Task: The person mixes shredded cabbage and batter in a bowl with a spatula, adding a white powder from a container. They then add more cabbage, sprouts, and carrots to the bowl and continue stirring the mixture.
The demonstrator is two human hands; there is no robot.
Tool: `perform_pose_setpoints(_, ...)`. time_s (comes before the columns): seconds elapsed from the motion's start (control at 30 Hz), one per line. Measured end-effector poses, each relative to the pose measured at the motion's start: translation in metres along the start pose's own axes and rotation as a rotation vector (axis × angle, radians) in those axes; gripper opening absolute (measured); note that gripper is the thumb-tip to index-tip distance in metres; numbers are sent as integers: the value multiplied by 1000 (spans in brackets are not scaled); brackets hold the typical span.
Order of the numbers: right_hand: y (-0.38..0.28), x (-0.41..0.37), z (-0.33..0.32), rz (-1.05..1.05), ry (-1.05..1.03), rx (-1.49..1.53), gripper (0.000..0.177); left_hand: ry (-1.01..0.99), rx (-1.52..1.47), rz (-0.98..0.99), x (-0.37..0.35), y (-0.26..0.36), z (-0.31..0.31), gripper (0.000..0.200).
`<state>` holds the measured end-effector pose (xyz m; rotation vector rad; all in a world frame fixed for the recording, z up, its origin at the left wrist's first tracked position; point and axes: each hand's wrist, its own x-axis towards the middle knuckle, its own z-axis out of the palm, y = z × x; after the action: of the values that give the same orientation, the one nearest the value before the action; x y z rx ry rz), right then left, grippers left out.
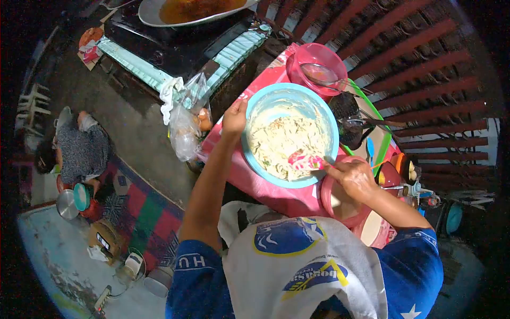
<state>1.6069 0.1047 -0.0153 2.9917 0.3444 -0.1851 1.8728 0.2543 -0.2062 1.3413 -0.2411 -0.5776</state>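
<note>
A light blue basin (333, 119) is on the pink-covered table, holding a pale, thick batter (289, 133) with shredded green and brown bits through it. My left hand (234, 118) is closed on the basin's left rim. In my right hand (351, 178), at the lower right rim, is a pink and white patterned spatula (306, 161). Its broad end rests in the batter, and part of its handle is hidden by my fingers. Beneath my right forearm stands a pink tub (340, 199) with pale contents.
Behind the basin are a pink bowl (314, 53) with a strainer (321, 73) and a green-rimmed tray (378, 114). Plastic bags with eggs (203, 118) hang at the stove's corner. A pan of oil (199, 10) sits on the stove (159, 45). Another person (82, 146) is at far left.
</note>
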Motion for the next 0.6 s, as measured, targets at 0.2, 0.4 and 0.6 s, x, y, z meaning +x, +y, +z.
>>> perform_pose_setpoints(0.2,-14,34,51,213,60,47,21,493,416,263,-106,-9,31,36)
perform_pose_setpoints(0.4,24,83,47,356,-56,92,19,534,196,129,-155,13,60,39)
perform_pose_setpoints(0.6,77,66,15,679,-111,103,20,385,238,161,-140,-22,37,40)
